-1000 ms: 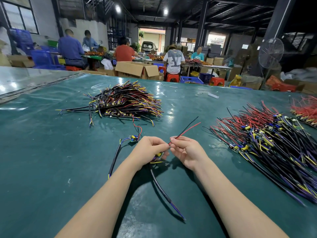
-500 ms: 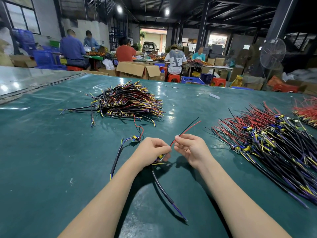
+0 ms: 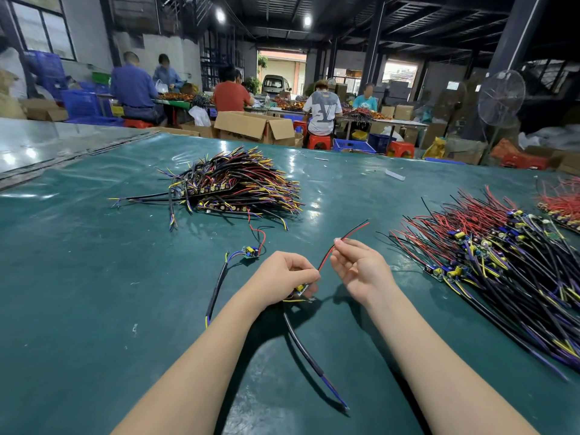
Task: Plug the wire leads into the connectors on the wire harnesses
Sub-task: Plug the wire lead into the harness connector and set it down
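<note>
My left hand (image 3: 284, 279) grips a small circuit board (image 3: 302, 289) with a yellow part, mostly hidden by the fingers. A black sheathed cable (image 3: 309, 353) trails from it toward me across the green table (image 3: 94, 309). A red and black wire pair (image 3: 343, 238) runs up and right from the board. My right hand (image 3: 357, 270) pinches that pair at its fingertips, the other fingers loosely spread, a short gap from the left hand. Another board with wires (image 3: 250, 252) lies just left of my left hand.
A pile of harnesses with yellow, purple and red leads (image 3: 232, 186) lies at the back centre. A large pile of boards with red and black wires (image 3: 502, 262) covers the right side. A further red pile (image 3: 561, 204) sits far right. Several people work at tables behind.
My hands have drawn apart. The right hand has slid up along the red and black pair, which now stretches visibly between the two hands.
</note>
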The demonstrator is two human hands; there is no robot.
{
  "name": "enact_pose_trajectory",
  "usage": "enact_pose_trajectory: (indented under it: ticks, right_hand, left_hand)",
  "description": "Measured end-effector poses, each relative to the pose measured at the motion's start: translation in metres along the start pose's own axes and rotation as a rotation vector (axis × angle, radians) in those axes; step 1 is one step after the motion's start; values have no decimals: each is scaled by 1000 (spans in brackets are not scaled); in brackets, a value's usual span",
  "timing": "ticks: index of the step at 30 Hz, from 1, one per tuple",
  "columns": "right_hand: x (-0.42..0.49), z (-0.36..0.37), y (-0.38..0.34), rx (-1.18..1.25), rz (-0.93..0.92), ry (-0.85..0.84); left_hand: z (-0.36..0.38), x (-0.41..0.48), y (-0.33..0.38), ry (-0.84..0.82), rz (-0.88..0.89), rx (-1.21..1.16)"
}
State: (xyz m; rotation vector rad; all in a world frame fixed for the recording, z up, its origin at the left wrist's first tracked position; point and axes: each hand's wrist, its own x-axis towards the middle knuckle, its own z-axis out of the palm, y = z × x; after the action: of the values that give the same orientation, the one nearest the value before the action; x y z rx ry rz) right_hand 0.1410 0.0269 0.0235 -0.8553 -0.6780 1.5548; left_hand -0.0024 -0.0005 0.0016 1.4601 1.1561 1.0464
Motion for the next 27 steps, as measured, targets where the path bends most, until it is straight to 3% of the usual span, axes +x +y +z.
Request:
enact_pose_trajectory:
  ticks: [27]
  right_hand:
    - [16,-14,-25,390,-82,186]
  left_hand:
    - [-2,-4,-1,-126,16,71]
